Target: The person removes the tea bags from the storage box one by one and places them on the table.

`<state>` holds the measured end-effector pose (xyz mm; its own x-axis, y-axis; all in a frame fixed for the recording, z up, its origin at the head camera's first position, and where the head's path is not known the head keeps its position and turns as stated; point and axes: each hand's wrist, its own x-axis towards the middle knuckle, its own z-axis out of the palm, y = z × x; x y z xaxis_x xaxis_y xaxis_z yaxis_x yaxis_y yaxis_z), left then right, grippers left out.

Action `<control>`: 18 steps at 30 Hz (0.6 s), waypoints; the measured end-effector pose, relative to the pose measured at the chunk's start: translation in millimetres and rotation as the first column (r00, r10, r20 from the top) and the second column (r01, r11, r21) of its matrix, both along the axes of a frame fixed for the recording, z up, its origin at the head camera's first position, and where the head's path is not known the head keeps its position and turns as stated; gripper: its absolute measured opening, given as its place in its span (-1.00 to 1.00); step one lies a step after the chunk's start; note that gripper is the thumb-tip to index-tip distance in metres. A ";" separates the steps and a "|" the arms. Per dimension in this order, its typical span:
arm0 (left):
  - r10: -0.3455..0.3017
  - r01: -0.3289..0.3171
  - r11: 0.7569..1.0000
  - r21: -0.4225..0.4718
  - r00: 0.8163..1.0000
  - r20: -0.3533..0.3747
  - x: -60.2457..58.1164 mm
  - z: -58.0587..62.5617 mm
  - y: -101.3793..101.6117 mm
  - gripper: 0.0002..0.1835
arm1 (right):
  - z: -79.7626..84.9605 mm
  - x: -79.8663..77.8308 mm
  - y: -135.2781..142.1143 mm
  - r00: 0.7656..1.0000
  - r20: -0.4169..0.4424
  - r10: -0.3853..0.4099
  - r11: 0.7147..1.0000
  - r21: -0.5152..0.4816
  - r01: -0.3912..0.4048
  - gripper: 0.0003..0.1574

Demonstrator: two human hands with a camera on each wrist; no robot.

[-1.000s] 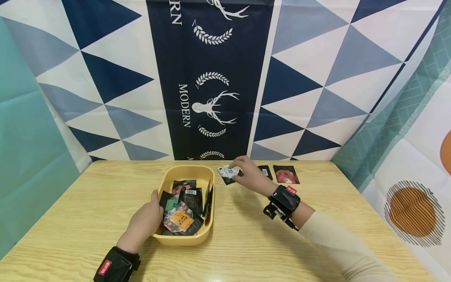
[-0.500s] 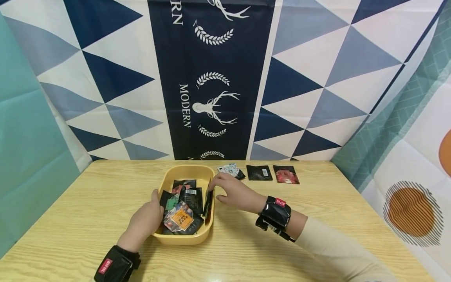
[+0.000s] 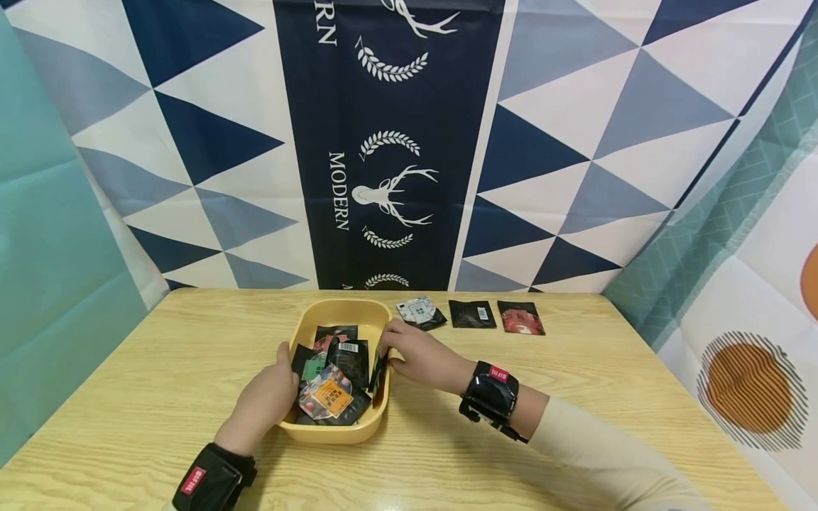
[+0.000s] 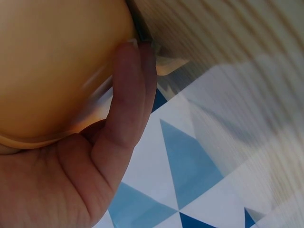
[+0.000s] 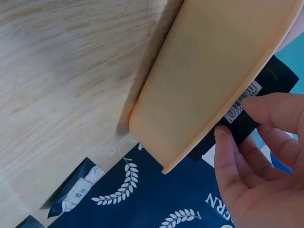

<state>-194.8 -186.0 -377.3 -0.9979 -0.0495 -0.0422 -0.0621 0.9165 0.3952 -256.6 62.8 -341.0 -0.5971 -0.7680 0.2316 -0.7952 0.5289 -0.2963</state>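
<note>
A yellow plastic bin (image 3: 350, 434) holds several small black sachets, one with an orange label (image 3: 332, 396) and one with a green label (image 3: 313, 366). At the bin's left rim my left hand (image 3: 265, 397) grips the wall; in the left wrist view its fingers (image 4: 126, 95) lie along the outside. My right hand (image 3: 424, 358) is at the right rim. There it pinches a black sachet (image 5: 275, 78) with a barcode, standing on edge against the inner wall. The sachet's lower part is hidden behind the bin wall in the right wrist view.
Behind and right of the bin, three sachets lie in a row along the table's back edge: a white-patterned one (image 3: 418, 311), a black one with a barcode (image 3: 471, 314) and a red-printed one (image 3: 521, 318). A patterned cloth (image 3: 390, 142) hangs behind the table.
My right hand has moved from the white-patterned sachet left and toward me to the bin's right rim, where it now pinches a sachet. The left hand has stayed on the bin.
</note>
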 end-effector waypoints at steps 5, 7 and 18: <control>0.000 0.000 1.000 0.007 1.000 -0.001 0.2 -0.3 0.2 -0.34 | -1.0 1.6 -1.6 1.000 0.008 -0.008 1.000 0.000 0.008 -0.85; -0.001 0.001 1.000 0.004 1.000 -0.003 0.0 -0.7 0.3 -0.34 | -1.1 2.0 -1.4 1.000 0.006 -0.010 1.000 0.001 0.010 -0.86; -0.008 0.008 1.000 -0.007 1.000 -0.030 -0.2 -2.1 -0.1 -0.35 | -0.4 2.1 0.7 1.000 0.004 -0.018 1.000 -0.010 0.018 -0.83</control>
<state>-195.1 -186.1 -379.4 -0.9991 -0.0418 -0.0114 -0.0429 0.9198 0.3901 -254.5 63.4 -341.4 -0.6118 -0.7547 0.2370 -0.7844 0.5402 -0.3048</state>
